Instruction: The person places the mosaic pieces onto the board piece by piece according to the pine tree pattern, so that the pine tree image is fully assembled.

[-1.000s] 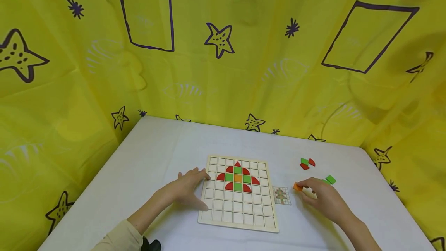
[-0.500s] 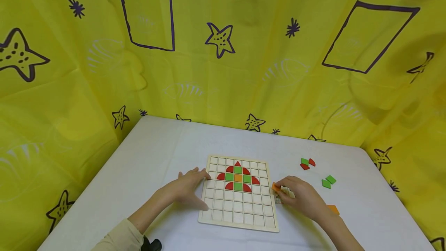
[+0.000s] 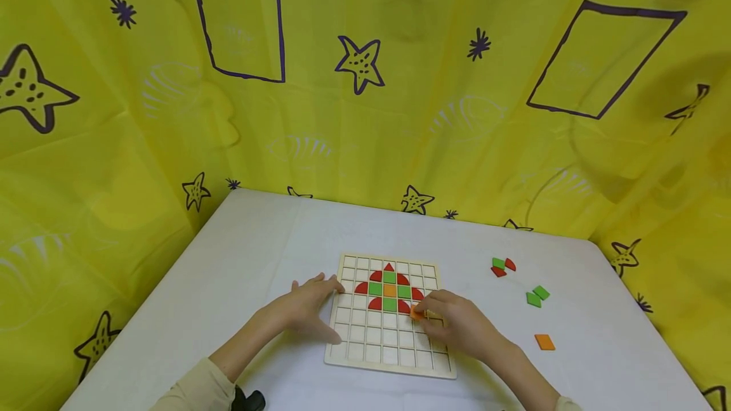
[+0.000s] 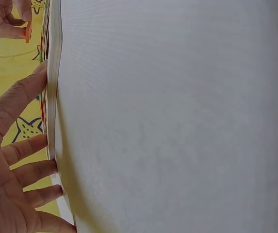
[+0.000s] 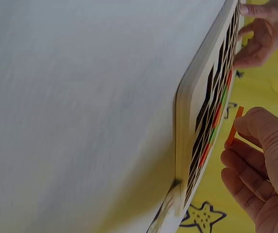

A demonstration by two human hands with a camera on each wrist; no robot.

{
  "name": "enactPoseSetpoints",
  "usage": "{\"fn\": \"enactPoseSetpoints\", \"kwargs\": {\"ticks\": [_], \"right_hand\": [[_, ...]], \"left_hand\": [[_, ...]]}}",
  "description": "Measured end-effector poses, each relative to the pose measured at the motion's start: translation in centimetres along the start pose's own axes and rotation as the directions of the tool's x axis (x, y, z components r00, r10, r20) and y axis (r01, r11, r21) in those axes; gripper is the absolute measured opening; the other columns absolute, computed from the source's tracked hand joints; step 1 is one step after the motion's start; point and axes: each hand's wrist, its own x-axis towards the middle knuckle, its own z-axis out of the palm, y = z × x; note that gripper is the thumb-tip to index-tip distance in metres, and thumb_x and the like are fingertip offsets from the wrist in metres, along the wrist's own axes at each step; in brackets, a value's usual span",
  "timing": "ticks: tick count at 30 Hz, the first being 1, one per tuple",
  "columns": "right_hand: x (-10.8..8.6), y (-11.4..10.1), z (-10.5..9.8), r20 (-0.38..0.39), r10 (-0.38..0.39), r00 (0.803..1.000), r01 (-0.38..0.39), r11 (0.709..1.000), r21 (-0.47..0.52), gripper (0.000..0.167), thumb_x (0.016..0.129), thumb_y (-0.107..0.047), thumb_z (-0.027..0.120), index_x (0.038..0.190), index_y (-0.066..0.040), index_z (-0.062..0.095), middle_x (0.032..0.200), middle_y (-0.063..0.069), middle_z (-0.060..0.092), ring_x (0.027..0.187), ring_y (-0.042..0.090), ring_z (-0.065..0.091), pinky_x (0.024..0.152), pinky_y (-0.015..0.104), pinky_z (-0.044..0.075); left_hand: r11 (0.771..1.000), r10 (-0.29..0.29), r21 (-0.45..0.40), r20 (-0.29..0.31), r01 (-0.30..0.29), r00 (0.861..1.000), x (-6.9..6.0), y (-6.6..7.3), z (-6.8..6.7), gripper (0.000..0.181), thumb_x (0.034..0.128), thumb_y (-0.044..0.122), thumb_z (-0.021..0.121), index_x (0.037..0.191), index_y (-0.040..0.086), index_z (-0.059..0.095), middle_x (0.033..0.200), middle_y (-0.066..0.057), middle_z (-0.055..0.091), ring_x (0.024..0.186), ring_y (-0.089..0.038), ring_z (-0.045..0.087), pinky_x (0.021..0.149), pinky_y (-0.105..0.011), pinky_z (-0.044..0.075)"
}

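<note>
A wooden grid board (image 3: 391,371) lies on the table, with red, green and orange pieces set in its upper cells. The left hand (image 3: 311,309) rests at the board's left edge with fingers spread; in the left wrist view, the left hand (image 4: 17,165) touches the rim with thumb and fingertips. Above the board's right part, the right hand (image 3: 462,325) pinches an orange piece (image 3: 416,313), close to the lower right red piece. In the right wrist view the right hand (image 5: 265,160) holds the orange piece (image 5: 234,127) on edge between thumb and finger, off the board.
Right of the board lie an orange piece (image 3: 545,342), two green pieces (image 3: 537,296), and a small group of red and green pieces (image 3: 499,264). The right hand and forearm cover the pattern card in the head view. A yellow patterned curtain (image 3: 365,132) stands behind the table.
The right hand has moved left with the orange piece, from beside the card to over the board. Another orange piece on the table is now fully uncovered. The left hand has stayed put.
</note>
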Motion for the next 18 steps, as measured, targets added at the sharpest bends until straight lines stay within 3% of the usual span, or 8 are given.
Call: {"fn": "enactPoseSetpoints", "kwargs": {"ticks": [10, 18], "right_hand": [[2.0, -1.6, 1.9, -0.021, -0.201, 0.979, 0.2, 0.978, -0.059, 0.014, 0.086, -0.01, 0.081, 0.1, -0.014, 0.076, 0.096, -0.007, 0.069, 0.082, 0.006, 0.062, 0.072, 0.019, 0.055], [2.8, -2.2, 2.4, 0.014, -0.221, 0.975, 0.221, 0.97, -0.096, 0.01, 0.089, -0.012, 0.079, 0.099, -0.012, 0.077, 0.097, -0.005, 0.07, 0.092, 0.012, 0.068, 0.081, 0.025, 0.058]], "left_hand": [[1.0, -0.007, 0.007, 0.004, 0.007, 1.0, 0.0, 0.0, 0.0, 0.074, 0.068, 0.037, 0.095, 0.128, 0.018, 0.057, 0.157, -0.019, 0.045, 0.151, -0.041, 0.029, 0.107, -0.083, 0.017], [1.0, -0.014, 0.024, 0.007, 0.014, 1.0, 0.1, 0.1, 0.0, 0.075, 0.068, 0.039, 0.095, 0.129, 0.018, 0.057, 0.157, -0.018, 0.044, 0.151, -0.04, 0.03, 0.108, -0.083, 0.017]]}}
